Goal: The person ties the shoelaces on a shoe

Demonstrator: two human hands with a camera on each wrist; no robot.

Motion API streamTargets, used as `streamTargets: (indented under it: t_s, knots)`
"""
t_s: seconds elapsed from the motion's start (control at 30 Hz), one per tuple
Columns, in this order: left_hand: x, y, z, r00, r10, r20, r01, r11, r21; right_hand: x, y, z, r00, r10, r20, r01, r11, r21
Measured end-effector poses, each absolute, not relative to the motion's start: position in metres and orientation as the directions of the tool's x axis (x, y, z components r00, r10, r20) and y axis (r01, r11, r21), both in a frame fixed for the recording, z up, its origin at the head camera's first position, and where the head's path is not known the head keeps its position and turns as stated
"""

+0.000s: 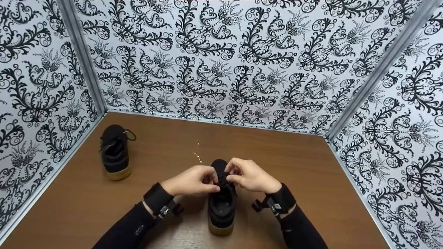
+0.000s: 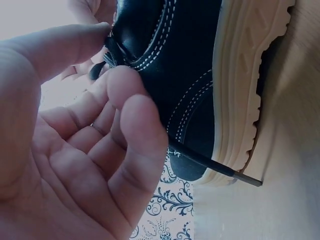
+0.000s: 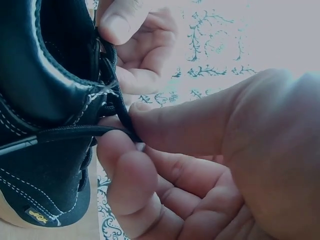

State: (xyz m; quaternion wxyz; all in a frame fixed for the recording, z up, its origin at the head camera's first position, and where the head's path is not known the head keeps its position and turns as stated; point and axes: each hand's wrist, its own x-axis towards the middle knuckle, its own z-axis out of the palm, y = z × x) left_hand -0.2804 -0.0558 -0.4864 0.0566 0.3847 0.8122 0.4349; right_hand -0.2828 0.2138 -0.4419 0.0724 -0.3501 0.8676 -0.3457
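A black shoe (image 1: 222, 219) with a tan sole stands upright on the table, heel toward me, between my hands. At its lacing, my left hand (image 1: 192, 180) pinches a black lace between thumb and fingers. A loose lace end (image 2: 200, 159) with a tip hangs beside the shoe's side in the left wrist view. From the other side, my right hand (image 1: 254, 177) pinches a lace (image 3: 75, 131) between thumb and forefinger; its tipped end runs back across the shoe. White stitching and a small yellow-lettered tag (image 3: 37, 216) show on the shoe's side. Fingers partly hide the lacing.
A second black shoe (image 1: 116, 162) stands at the table's left, its lace looped out to the right. The brown wooden table (image 1: 283, 148) is bounded by black-and-white patterned panels (image 1: 221, 69) at the back and sides, joined by grey corner posts (image 1: 84, 58).
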Motion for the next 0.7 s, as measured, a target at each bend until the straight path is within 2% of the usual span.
streamTargets:
  t_s: [0.47, 0.7]
  knots:
    - [-0.2827, -0.055, -0.4881, -0.716, 0.66, 0.227, 0.547, 0.328, 0.77, -0.2839, 0.2142, -0.4435, -0.702, -0.702, 0.12, -0.589, 0.478, -0.651]
    - [-0.2847, -0.0557, -0.4885, -0.705, 0.667, 0.239, 0.55, 0.302, 0.778, -0.2851, 0.2146, -0.4439, -0.667, -0.731, 0.143, -0.653, 0.481, -0.585]
